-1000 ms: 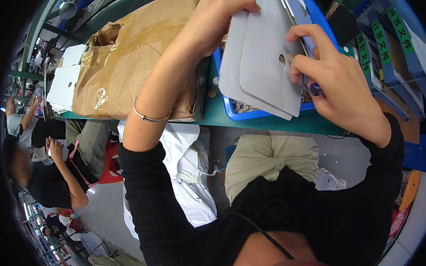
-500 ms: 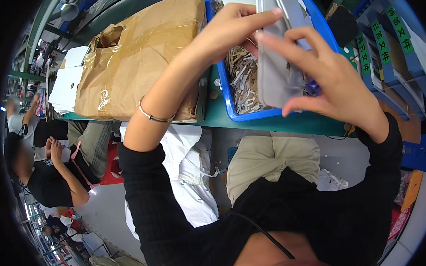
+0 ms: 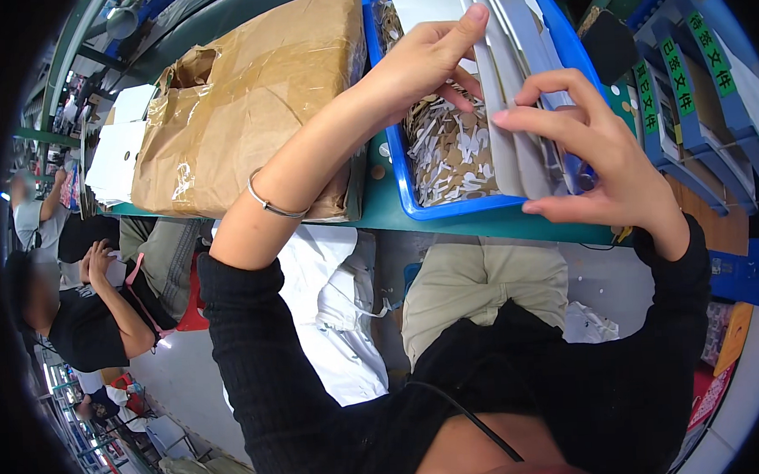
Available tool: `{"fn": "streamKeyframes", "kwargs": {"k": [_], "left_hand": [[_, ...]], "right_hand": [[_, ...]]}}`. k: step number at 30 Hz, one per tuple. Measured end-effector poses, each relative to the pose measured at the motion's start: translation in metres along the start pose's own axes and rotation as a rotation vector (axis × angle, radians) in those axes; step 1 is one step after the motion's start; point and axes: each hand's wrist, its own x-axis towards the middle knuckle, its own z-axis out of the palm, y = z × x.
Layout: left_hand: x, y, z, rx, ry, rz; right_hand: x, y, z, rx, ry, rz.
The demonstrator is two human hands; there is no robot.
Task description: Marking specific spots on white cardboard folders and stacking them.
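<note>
Several white card sheets (image 3: 508,87) stand on edge, leaning, over a blue tray (image 3: 459,207). My left hand (image 3: 431,65) holds them from the left, its thumb laid across the upper edge and the other fingers curled lower against the side. On the right, my right hand (image 3: 600,147) grips the stack with bent fingers, one fingertip on the face and the thumb at the near end. Small white and brown paper scraps (image 3: 452,157) fill the tray left of the sheets. Something dark blue shows partly behind my right fingers.
A taped brown cardboard package (image 3: 255,107) lies left of the tray on the green table (image 3: 385,173), with white sheets (image 3: 115,159) beyond it. Blue file boxes (image 3: 695,96) stand at right. White sacks (image 3: 337,323) hang below the table edge. Another person (image 3: 95,309) sits at far left.
The card sheets have shifted right and fanned apart, showing more paper scraps. My right hand has moved slightly right and down; my left hand has dropped a little lower along the sheets.
</note>
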Motion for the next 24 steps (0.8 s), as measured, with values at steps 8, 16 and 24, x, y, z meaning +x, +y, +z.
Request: {"fn": "streamKeyframes", "kwargs": {"k": [8, 16, 24], "left_hand": [[-0.011, 0.006, 0.006, 0.089, 0.018, -0.034], [-0.017, 0.022, 0.001, 0.053, 0.288, -0.024], [-0.004, 0.040, 0.001, -0.305, 0.396, -0.107]], "right_hand": [[-0.016, 0.019, -0.019, 0.067, 0.224, -0.155], [-0.015, -0.005, -0.032, -0.287, 0.090, -0.106], [0.007, -0.019, -0.007, -0.394, 0.059, -0.093]]}}
